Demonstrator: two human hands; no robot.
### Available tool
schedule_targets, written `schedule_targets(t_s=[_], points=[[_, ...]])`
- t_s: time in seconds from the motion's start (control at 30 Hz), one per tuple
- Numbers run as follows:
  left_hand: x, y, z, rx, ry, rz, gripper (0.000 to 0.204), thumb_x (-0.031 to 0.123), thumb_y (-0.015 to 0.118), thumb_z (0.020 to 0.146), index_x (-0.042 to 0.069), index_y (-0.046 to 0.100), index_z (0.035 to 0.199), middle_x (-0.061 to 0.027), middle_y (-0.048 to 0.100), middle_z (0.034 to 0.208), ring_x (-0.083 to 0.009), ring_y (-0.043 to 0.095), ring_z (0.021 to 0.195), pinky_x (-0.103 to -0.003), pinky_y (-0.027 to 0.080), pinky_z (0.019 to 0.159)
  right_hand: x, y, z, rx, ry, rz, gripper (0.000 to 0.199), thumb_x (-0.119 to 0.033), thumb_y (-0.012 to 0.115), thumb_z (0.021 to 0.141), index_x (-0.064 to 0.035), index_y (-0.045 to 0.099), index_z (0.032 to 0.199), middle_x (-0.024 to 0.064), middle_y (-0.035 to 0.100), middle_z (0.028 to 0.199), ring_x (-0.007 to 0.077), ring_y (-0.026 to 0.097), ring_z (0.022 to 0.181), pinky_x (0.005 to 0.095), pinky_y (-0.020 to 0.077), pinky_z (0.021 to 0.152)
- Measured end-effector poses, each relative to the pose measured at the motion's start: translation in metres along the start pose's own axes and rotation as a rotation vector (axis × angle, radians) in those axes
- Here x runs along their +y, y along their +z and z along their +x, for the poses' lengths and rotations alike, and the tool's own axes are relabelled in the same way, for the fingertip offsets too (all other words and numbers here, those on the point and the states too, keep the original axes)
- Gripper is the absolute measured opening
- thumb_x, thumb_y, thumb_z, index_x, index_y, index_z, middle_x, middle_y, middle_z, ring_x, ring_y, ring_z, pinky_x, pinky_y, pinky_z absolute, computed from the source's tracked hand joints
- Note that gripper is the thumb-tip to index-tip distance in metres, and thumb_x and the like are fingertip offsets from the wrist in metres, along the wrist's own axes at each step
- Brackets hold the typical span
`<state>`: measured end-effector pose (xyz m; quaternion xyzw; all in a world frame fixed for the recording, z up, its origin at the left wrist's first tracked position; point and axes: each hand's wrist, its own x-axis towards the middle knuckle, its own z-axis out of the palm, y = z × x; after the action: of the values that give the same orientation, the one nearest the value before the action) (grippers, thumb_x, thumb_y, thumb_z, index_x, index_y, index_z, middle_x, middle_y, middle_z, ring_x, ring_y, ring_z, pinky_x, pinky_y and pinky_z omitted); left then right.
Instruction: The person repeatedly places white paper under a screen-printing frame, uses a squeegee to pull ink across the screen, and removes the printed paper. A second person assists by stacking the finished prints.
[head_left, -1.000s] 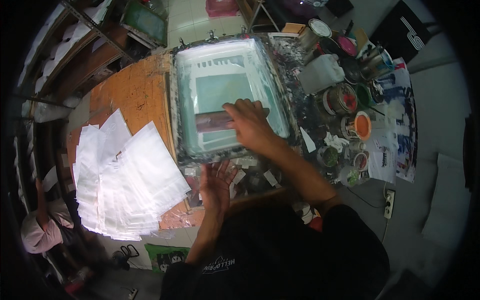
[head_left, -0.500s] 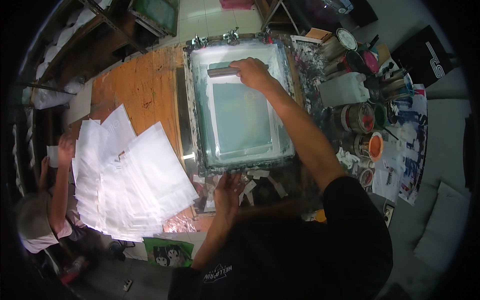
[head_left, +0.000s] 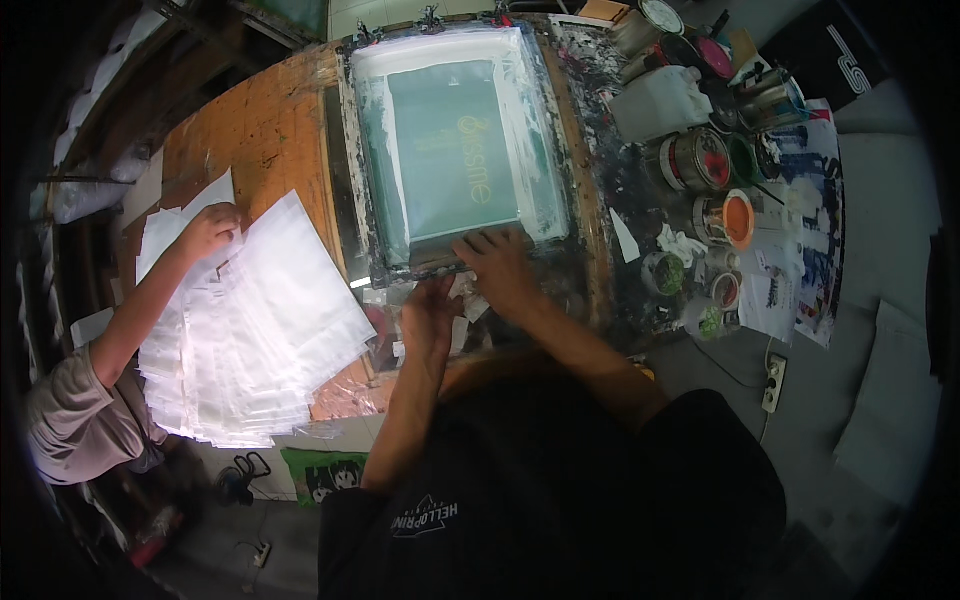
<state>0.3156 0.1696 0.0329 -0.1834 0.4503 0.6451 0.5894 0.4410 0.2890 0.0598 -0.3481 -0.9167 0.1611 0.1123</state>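
A person's right hand [head_left: 495, 265], fingers draped over the top, grips one straight, dark squeegee [head_left: 430, 253] at the near end of a rectangular screen frame [head_left: 361, 160] stretched with smooth, pale green mesh [head_left: 450, 150]. The left hand [head_left: 428, 318] bends its fingers at the frame's near edge; whether it grasps anything is unclear. Three metal clamps [head_left: 430, 18] line the frame's far edge. Left of the frame, a co-worker's hand [head_left: 211, 231] extends over fanned white sheets [head_left: 310, 290] on the scuffed wooden tabletop [head_left: 275, 110].
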Motion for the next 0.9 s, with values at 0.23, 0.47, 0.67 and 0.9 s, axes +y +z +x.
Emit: schedule_targets(t_s=[0.23, 0.47, 0.67, 0.9], points=[[0.017, 0.025, -0.029, 0.001, -0.024, 0.021, 0.023, 0.021, 0.06, 0.097, 0.005, 0.059, 0.114, -0.0116, 0.064, 0.119, -0.0305, 0.057, 0.126, -0.054, 0.04, 0.103, -0.001, -0.043, 0.019, 0.104, -0.132, 0.015, 0.04, -0.008, 0.067, 0.078, -0.0056, 0.065, 0.117, 0.0108, 0.067, 0.096, 0.0296, 0.061, 0.093, 0.0442, 0.0401, 0.082], [0.089, 0.1, -0.076, -0.425, 0.284, 0.032, 0.019, 0.017, 0.06, 0.098, 0.003, 0.063, 0.11, -0.0155, 0.069, 0.114, -0.031, 0.063, 0.117, -0.052, 0.042, 0.11, -0.021, -0.152, 0.089, 0.445, -0.277, -0.09, 0.036, -0.042, 0.067, 0.093, -0.0064, 0.068, 0.1, 0.0108, 0.066, 0.076, 0.0236, 0.063, 0.066, 0.0409, 0.0472, 0.06], [0.144, 0.163, 0.053, -0.228, 0.875, 0.612, 0.035, 0.017, 0.058, 0.097, -0.005, 0.062, 0.125, -0.0153, 0.067, 0.12, -0.0272, 0.062, 0.116, -0.043, 0.043, 0.109, -0.017, -0.242, 0.183, 0.409, -0.246, -0.137, 0.052, -0.059, 0.066, 0.091, -0.0068, 0.073, 0.086, 0.0108, 0.064, 0.06, 0.0254, 0.067, 0.058, 0.0407, 0.0527, 0.057], [0.133, 0.12, 0.219, 0.099, 1.599, 1.692, 0.022, 0.012, 0.068, 0.092, 0.003, 0.074, 0.111, -0.0211, 0.072, 0.11, -0.03, 0.069, 0.103, -0.039, 0.052, 0.092, -0.023, -0.305, 0.22, 0.061, -0.239, -0.015, 0.054, -0.041, 0.053, 0.107, -0.0013, 0.062, 0.07, -0.0041, 0.041, 0.05, 0.0065, 0.034, 0.043, 0.0256, 0.0325, 0.041]])
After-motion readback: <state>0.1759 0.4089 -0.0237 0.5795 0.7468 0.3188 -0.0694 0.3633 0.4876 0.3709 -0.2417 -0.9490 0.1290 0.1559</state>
